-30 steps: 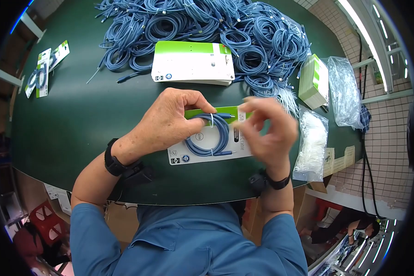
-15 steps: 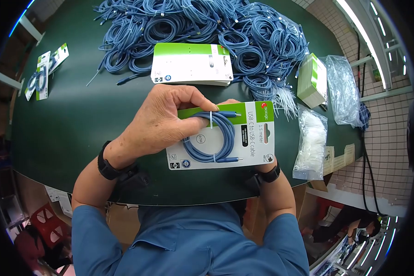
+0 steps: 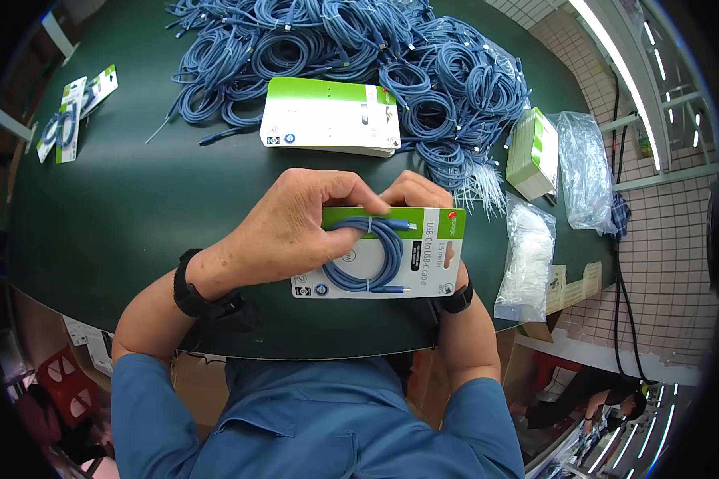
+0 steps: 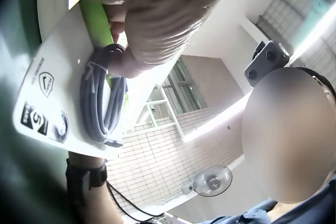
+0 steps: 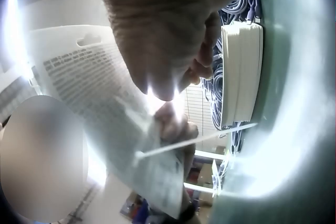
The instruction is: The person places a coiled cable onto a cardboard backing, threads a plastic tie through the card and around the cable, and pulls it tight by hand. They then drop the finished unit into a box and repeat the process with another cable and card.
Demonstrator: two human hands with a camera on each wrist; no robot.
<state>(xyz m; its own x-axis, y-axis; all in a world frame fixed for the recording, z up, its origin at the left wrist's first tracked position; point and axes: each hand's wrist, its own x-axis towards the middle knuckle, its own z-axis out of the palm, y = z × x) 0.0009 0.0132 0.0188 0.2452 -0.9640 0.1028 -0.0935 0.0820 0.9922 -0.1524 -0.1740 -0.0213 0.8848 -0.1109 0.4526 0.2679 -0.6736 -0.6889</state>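
Note:
My left hand (image 3: 295, 227) pinches the upper left edge of a printed cable card (image 3: 443, 275), with the thumb on a coiled blue USB-C cable (image 3: 393, 255) that lies against its front. White cable ties bind the coil to the card. Behind the card is my right hand (image 3: 415, 191), with bent fingers showing above the top edge. In the right wrist view, the right fingertips are close to the card's printed back, and I cannot tell what they grip. A white cable tie (image 5: 197, 141) sticks out from that back. The card is tilted up toward me.
Ahead lies a stack of cards (image 3: 327, 120), with a heap of coiled cables (image 3: 295, 48) behind it. At right are loose white ties (image 3: 481, 188), another card stack (image 3: 533, 152), a bag of ties (image 3: 527, 259) and a clear plastic bag (image 3: 587, 172). Carded cables (image 3: 68, 124) lie far left.
My right hand has gone from the card's right front to behind it. The card was tipped up and now sits slightly lower in view, still in my left hand.

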